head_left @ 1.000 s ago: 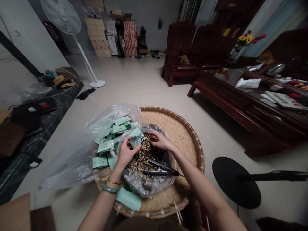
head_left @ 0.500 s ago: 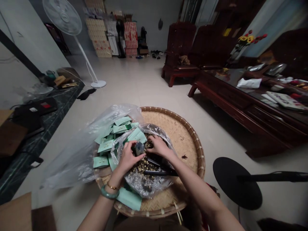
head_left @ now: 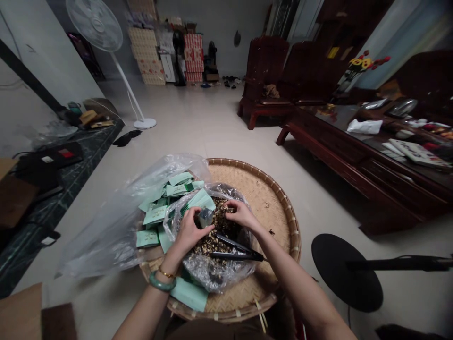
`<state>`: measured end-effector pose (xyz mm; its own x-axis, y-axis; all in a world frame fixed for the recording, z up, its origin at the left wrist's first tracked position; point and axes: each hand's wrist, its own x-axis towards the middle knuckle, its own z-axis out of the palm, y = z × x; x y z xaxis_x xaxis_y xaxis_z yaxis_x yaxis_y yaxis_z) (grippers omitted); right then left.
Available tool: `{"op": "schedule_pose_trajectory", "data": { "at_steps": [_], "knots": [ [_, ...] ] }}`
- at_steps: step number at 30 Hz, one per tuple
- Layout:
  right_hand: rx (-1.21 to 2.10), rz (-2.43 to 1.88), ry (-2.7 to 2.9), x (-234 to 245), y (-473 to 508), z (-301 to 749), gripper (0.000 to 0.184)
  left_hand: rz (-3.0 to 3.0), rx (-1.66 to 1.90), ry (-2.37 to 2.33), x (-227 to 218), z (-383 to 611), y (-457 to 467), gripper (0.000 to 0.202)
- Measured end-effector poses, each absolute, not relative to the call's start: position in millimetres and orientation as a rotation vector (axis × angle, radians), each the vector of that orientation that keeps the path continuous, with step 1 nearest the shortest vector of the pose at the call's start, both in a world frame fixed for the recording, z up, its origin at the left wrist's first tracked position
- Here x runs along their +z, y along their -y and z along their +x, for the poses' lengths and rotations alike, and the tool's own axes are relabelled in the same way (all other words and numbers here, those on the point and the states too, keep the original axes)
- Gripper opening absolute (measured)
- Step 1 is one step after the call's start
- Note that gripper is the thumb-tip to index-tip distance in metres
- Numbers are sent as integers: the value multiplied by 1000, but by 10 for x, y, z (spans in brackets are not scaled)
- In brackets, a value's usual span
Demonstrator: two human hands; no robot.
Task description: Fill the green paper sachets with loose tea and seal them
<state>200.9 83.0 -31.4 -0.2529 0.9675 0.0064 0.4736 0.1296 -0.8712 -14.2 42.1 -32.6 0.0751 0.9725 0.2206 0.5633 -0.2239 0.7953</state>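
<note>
My left hand (head_left: 190, 232) is closed around a small green packet (head_left: 205, 216), held open end up over a clear plastic bag (head_left: 212, 274) of dried brown flowers (head_left: 212, 243). My right hand (head_left: 239, 214) pinches some of the dried flowers just right of the packet's mouth. Black tongs (head_left: 237, 250) lie on the flowers under my right wrist. A pile of flat green packets (head_left: 155, 215) sits in another clear bag to the left. Everything rests on a round woven bamboo tray (head_left: 272, 198).
A dark wooden table (head_left: 368, 156) with papers and dishes runs along the right. A black round stand base (head_left: 345, 278) is on the floor at lower right. A white floor fan (head_left: 106, 42) stands at the back left. A dark ledge (head_left: 53, 174) lines the left.
My left hand has lowered the packet and turned its open end up. My right hand dipped into the flowers and now holds a pinch beside the packet's mouth.
</note>
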Motion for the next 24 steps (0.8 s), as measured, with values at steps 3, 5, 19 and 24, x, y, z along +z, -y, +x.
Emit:
{"op": "schedule_pose_trajectory", "data": {
  "at_steps": [3,5,19,24],
  "knots": [
    [1177,-1298,1728,-111,-788,2107,26,1900,1044,-1507,-317,-86,-405,48],
    [1254,-1191,1727,104,-753,2142,26,1911,1041,-1502,-309,-51,-393,48],
    [539,-1093,2536,740,-565,1736,33,1858,995,-1468,-311,-3,-364,48],
    [649,-1068,2459,726,-539,1777,48,1844,1009,-1462,-325,-6,-366,50]
  ]
}}
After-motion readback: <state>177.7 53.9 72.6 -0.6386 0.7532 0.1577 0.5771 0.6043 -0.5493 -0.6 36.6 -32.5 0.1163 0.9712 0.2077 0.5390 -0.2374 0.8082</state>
